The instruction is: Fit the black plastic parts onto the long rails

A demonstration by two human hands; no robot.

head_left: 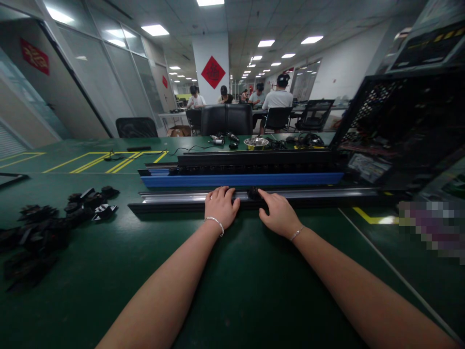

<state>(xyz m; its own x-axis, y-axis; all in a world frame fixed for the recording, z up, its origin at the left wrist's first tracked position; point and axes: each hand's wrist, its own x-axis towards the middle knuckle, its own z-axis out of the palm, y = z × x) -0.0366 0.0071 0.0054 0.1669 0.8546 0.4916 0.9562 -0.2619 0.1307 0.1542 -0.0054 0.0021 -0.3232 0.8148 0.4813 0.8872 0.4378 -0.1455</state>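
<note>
Two hands (220, 209) (279, 213) at black rail (181, 198), small piece (253, 193) indistinct

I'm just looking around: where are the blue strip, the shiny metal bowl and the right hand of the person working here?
Blue strip (240, 181): head view, middle of its front face.
Shiny metal bowl (255, 147): head view, its near wall.
Right hand (279, 213): head view, back of the hand.
</note>
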